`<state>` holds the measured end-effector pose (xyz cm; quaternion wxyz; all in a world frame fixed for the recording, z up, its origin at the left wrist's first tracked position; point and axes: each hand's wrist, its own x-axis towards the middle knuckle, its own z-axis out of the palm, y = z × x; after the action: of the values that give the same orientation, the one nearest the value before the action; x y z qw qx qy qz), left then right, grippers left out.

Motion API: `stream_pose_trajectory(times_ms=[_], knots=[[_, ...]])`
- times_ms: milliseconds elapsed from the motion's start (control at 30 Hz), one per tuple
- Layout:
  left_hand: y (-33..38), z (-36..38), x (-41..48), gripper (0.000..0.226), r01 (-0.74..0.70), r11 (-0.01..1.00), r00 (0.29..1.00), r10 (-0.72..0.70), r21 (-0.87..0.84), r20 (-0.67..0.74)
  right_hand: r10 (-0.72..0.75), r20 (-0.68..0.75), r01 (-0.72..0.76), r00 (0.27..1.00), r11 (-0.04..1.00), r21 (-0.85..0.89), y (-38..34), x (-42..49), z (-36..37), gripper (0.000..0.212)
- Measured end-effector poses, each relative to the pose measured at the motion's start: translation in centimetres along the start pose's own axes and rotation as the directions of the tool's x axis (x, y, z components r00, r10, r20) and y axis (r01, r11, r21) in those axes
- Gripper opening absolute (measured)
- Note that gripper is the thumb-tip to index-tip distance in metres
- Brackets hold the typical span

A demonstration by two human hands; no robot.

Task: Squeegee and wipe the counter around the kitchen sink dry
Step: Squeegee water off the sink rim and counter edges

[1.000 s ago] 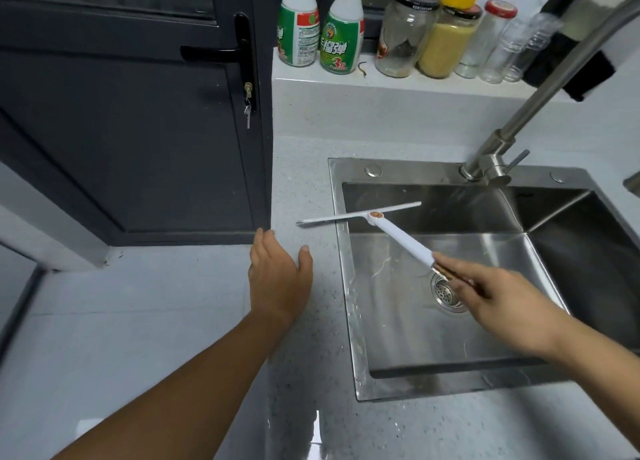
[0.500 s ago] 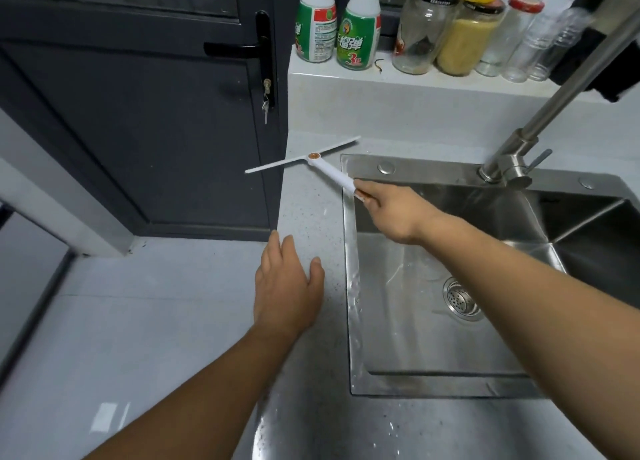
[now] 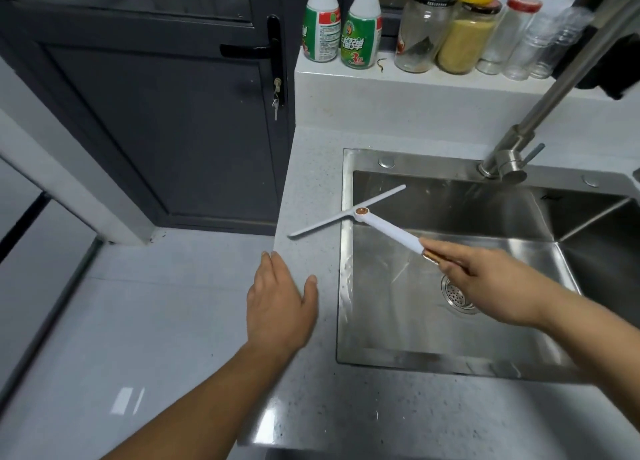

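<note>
The sink is the landmark here, a steel basin sunk into the speckled grey counter. The right hand reaches over the basin, fingers closed around the copper-coloured end of the squeegee handle. The white blade lies slanted across the sink's left rim: one half over the counter strip left of the sink, the other over the basin's back left corner. Whether the blade touches the counter cannot be told.

That strip left of the sink is narrow; its outer edge drops straight off to the pale floor. The left hand lies flat on this edge, fingers together and thumb spread toward the sink, just nearer the camera than the blade's outer tip. Nothing else stands on the strip between the hand and the back wall.

Behind the sink, the faucet rises from the back rim and leans away to the right. Above it runs a raised ledge holding two green-labelled bottles and a row of jars. Left of the ledge, past the counter's edge, stands a dark door with a key in its lock.
</note>
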<state>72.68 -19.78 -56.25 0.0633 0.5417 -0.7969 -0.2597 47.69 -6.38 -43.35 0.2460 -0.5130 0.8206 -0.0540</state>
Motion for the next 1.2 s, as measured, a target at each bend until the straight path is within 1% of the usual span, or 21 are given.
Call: stream_pose_trajectory(times_ms=[67, 167, 200, 300, 367, 433, 500, 567, 633, 667, 733, 767, 867, 933, 1000, 1100, 1200], knots=[[-0.1, 0.0, 0.0, 0.075, 0.001, 1.0, 1.0, -0.002, -0.019, -0.02, -0.002, -0.026, 0.002, 1.0, 1.0, 0.027, 0.0, -0.7, -1.3, 0.048], [0.0, 0.1, 0.0, 0.068, 0.007, 0.997, 0.999, -0.011, -0.081, -0.048, -0.051, -0.208, 0.065, 0.977, 0.996, 0.061, -0.7, 2.3, -1.0, 0.043], [-0.1, 0.0, 0.0, 0.066, 0.004, 0.992, 0.998, -0.012, -0.129, -0.061, -0.063, -0.23, 0.085, 0.971, 0.993, 0.086, -1.6, 4.0, -0.6, 0.043], [-0.2, -0.2, -0.5, 0.058, -0.008, 0.966, 0.993, -0.023, -0.257, -0.119, -0.115, -0.153, 0.133, 0.981, 0.985, 0.111, -3.5, 8.0, 1.7, 0.043], [-0.1, -0.3, -0.7, 0.058, 0.007, 0.95, 0.985, -0.06, -0.312, -0.162, -0.122, -0.11, 0.133, 0.986, 0.986, 0.103, -3.5, 8.5, 3.2, 0.045], [0.0, -0.3, -0.7, 0.062, 0.048, 0.926, 0.975, -0.124, -0.373, -0.183, -0.131, -0.113, 0.139, 0.985, 0.988, 0.066, -2.3, 7.0, 3.9, 0.045], [-0.2, -0.3, -0.7, 0.062, 0.08, 0.901, 0.965, -0.178, -0.426, -0.194, -0.179, -0.105, 0.179, 0.978, 0.984, -0.012, -0.3, 4.4, 3.7, 0.046], [-0.4, -0.5, -0.8, 0.06, 0.114, 0.884, 0.959, -0.216, -0.453, -0.181, -0.198, -0.078, 0.191, 0.977, 0.978, -0.085, 2.2, 1.4, 3.1, 0.049], [-0.7, -0.6, -1.1, 0.056, 0.157, 0.884, 0.962, -0.237, -0.441, -0.133, -0.163, -0.031, 0.157, 0.986, 0.978, -0.137, 4.8, -1.1, 2.3, 0.048], [-0.8, -0.5, -1.4, 0.051, 0.16, 0.894, 0.968, -0.226, -0.419, -0.111, -0.138, -0.005, 0.135, 0.99, 0.98, -0.147, 5.9, -2.3, 1.9, 0.047], [-1.0, -0.2, -2.2, 0.042, 0.109, 0.938, 0.984, -0.148, -0.328, -0.096, -0.092, 0.037, 0.096, 0.995, 0.988, -0.124, 8.3, -4.7, 1.0, 0.043], [-1.0, 0.0, -2.7, 0.043, 0.078, 0.96, 0.99, -0.107, -0.27, -0.093, -0.072, 0.047, 0.076, 0.996, 0.993, -0.09, 9.4, -5.8, 0.4, 0.042], [-1.1, 0.4, -3.5, 0.064, 0.007, 0.992, 0.995, -0.019, -0.126, -0.098, -0.041, 0.028, 0.041, 0.999, 0.999, -0.014, 11.0, -7.7, -1.1, 0.042], [-1.1, 0.4, -3.5, 0.073, 0.014, 0.996, 0.993, -0.024, -0.09, -0.112, -0.074, -0.038, 0.075, 0.997, 0.997, 0.036, 10.1, -6.9, -1.4, 0.042], [-1.0, 0.4, -3.5, 0.075, 0.016, 0.997, 0.993, -0.025, -0.078, -0.117, -0.146, -0.095, 0.151, 0.985, 0.987, 0.052, 7.7, -4.9, -0.8, 0.046], [-0.8, 0.4, -3.8, 0.064, -0.002, 0.995, 0.99, -0.012, -0.099, -0.142, -0.195, -0.148, 0.206, 0.97, 0.976, 0.066, 3.4, -1.4, 1.3, 0.045], [-0.4, 0.3, -4.2, 0.059, -0.006, 0.986, 0.982, -0.026, -0.168, -0.188, -0.223, -0.125, 0.228, 0.967, 0.973, 0.024, 0.7, 1.0, 3.6, 0.044]])
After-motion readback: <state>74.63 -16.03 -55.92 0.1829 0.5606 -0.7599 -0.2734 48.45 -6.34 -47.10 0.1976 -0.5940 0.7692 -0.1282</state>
